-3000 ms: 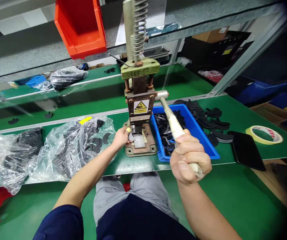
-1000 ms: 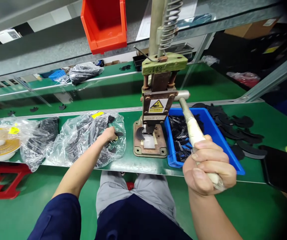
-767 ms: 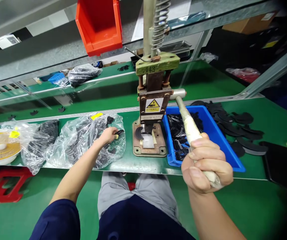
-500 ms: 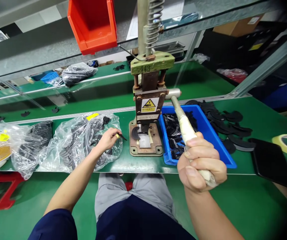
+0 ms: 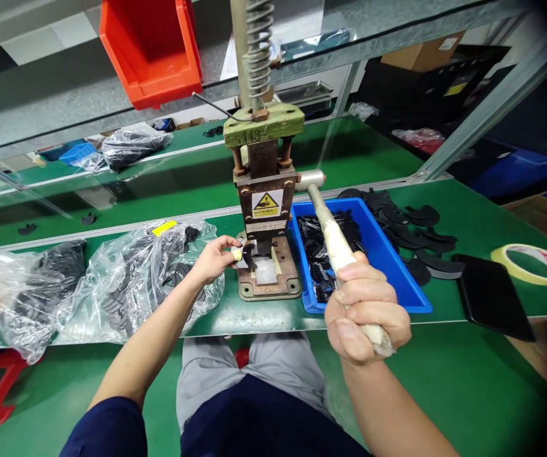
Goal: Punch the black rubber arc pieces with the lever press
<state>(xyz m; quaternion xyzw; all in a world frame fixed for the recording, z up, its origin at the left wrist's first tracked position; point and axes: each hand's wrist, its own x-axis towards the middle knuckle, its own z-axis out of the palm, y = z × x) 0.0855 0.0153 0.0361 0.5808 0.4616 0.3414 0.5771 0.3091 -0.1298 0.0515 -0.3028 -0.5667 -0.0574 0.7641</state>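
My right hand [image 5: 369, 308] is wrapped around the tape-bound lever handle [image 5: 337, 244] of a hand press [image 5: 266, 203]. At the left side of the press base [image 5: 268, 292], my left hand [image 5: 219, 259] pinches a small thin flat piece [image 5: 242, 261]; its exact kind is unclear. A yellow patch shows at the thumb tip. Right beside those fingers, a dark curved piece [image 5: 249, 256] sits under the press head, partly hidden. A pale block [image 5: 266, 271] lies on the base in front of it.
Right of the press stands a blue bin [image 5: 378, 254] of small black parts. Black curved pieces [image 5: 426, 238], a dark flat device [image 5: 495, 298] and a tape roll [image 5: 535, 263] lie farther right. A plastic bag [image 5: 131, 285] of dark parts lies left. An orange bin [image 5: 152, 57] hangs above.
My left hand has moved right, from over the plastic bag to the press base, with the thin piece in its fingers. My right hand keeps hold of the lever; the view has shifted.
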